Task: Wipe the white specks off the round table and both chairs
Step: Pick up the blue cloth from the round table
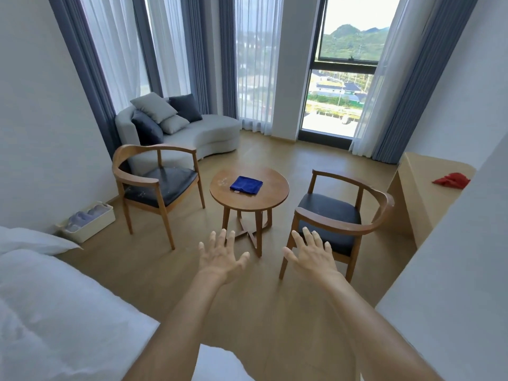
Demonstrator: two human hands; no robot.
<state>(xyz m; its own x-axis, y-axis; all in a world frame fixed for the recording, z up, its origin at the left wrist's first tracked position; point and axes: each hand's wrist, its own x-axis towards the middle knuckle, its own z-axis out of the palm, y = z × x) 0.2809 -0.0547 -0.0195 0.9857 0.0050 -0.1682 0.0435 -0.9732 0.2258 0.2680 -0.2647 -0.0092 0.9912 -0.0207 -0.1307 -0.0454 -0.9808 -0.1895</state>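
Note:
A small round wooden table stands in the middle of the room with a folded blue cloth on its top and faint white specks near its left edge. Left of it stands a wooden chair whose dark seat shows white specks. To the table's right is a second wooden chair with a dark seat. My left hand and my right hand are stretched out in front of me, fingers spread, holding nothing, well short of the table.
A white bed fills the lower left. A grey sofa with cushions sits under the curtained windows. A white basket stands by the left wall. A wooden counter at the right carries a red cloth.

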